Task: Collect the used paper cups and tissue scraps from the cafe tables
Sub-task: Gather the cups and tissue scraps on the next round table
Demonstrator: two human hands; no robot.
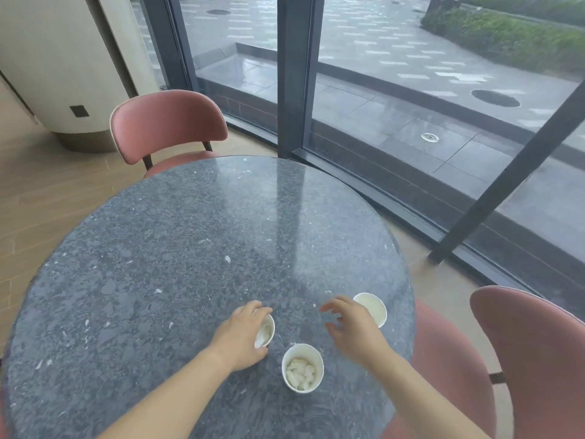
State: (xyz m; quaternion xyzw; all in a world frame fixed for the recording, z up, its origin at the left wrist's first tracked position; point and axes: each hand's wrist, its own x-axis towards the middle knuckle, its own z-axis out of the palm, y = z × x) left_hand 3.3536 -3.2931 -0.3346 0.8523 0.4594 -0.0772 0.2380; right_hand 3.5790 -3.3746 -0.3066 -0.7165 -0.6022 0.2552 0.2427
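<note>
Left hand [242,335] curls round a white paper cup [270,322] holding crumpled tissue [264,334]. Right hand [351,324] hovers with fingers spread, grasping nothing, just beside a second cup [375,308]. A third cup [318,380], filled with wadded tissue scraps [300,370], stands between the wrists on the round, polished, speckled stone table [190,248].

The left hand [240,337] hides most of the left cup [272,326]; the blurred right hand [354,327] covers part of the right cup [375,308].
</note>
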